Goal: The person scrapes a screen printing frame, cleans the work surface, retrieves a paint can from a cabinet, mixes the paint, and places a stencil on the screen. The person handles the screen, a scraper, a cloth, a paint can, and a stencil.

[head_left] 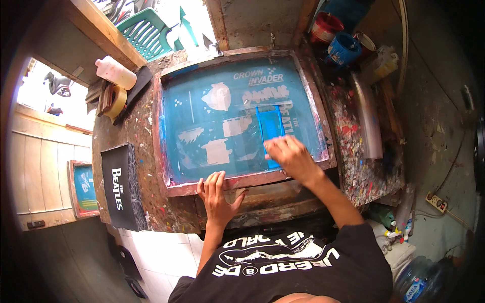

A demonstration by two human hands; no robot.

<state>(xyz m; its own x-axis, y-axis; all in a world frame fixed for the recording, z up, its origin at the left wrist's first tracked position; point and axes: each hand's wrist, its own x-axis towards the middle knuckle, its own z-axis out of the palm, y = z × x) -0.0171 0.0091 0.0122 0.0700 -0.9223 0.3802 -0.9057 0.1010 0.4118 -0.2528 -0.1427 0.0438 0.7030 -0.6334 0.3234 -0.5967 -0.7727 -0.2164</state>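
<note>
A wooden-framed printing screen (174, 188) with teal mesh and pale stencil shapes lies on the worktable in front of me. My right hand (292, 157) is closed over the mesh, right of its middle, around what looks like a small squeegee, mostly hidden beneath the fingers. Ahead of that fist runs a bright blue ink strip (271, 123) with thicker lines along both sides. My left hand (217, 194) rests its outstretched fingers on the near rim of the frame, thumb spread apart, holding nothing.
Left of the screen lies a black printed cloth piece (118, 189). A bottle (116, 72) and tape roll (116, 101) sit at the far left. Ink tubs (344, 49) stand at the far right, beyond a paint-crusted surface (361, 174). Hinge clamps hold the screen's far edge.
</note>
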